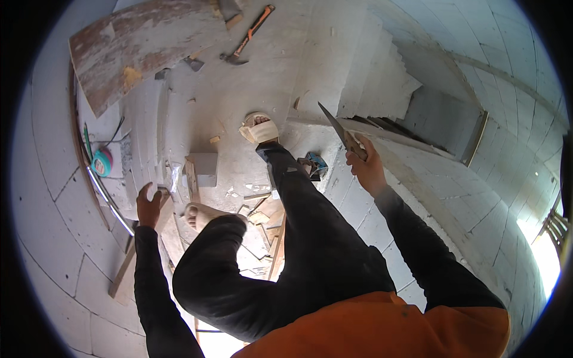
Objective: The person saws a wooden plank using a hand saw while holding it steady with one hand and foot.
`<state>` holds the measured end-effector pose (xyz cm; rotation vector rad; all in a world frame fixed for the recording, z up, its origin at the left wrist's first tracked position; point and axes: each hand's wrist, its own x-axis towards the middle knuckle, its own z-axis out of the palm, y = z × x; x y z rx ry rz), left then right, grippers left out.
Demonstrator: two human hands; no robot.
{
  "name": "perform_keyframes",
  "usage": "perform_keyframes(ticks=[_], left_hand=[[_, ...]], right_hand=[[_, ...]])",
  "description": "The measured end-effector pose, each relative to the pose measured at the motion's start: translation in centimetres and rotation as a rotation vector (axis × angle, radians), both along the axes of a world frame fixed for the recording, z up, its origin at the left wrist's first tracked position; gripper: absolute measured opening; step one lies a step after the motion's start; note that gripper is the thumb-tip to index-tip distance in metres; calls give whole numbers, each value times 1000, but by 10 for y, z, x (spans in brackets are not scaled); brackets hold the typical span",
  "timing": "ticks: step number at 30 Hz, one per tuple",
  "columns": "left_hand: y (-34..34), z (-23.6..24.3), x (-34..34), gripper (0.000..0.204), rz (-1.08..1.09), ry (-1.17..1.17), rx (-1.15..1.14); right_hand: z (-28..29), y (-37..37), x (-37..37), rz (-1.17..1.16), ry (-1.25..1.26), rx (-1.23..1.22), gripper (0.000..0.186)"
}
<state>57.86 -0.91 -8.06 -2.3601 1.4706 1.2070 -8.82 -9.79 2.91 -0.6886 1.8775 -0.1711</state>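
My right hand [364,161] grips the wooden handle of a handsaw [338,126], its blade angled up and to the left. Low at the left, my left hand [149,203] has curved fingers held apart beside a wooden board [170,224]; whether they touch it is unclear. A pink and teal tape measure [102,163] lies above that hand on pale blocks, beside a silver strip [110,203]. My feet in beige sandals [258,128] are on a dusty surface, with a grey block [206,170] between my left hand and my right leg.
A stained plywood sheet [137,45] and an orange-handled hammer [248,39] lie ahead. A small blue and dark object [313,165] sits beside my right leg, wood scraps [256,232] below. Block walls [54,238] curve up both sides, with a grey opening [444,125] at the right.
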Motion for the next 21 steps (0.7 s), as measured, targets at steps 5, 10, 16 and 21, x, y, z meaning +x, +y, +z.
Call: perform_keyframes(ticks=[5, 10, 16, 21], left_hand=[[-8, 16, 3, 52, 52, 188, 150], [-38, 34, -48, 51, 135, 442, 202], [-103, 48, -75, 53, 77, 470, 399], [-198, 81, -115, 45, -113, 457, 463]], right_hand=[[13, 32, -24, -186, 53, -59, 62], [28, 68, -21, -321, 193, -113, 62], [40, 101, 27, -687, 199, -142, 64], [35, 172, 73, -781, 448, -148, 65]])
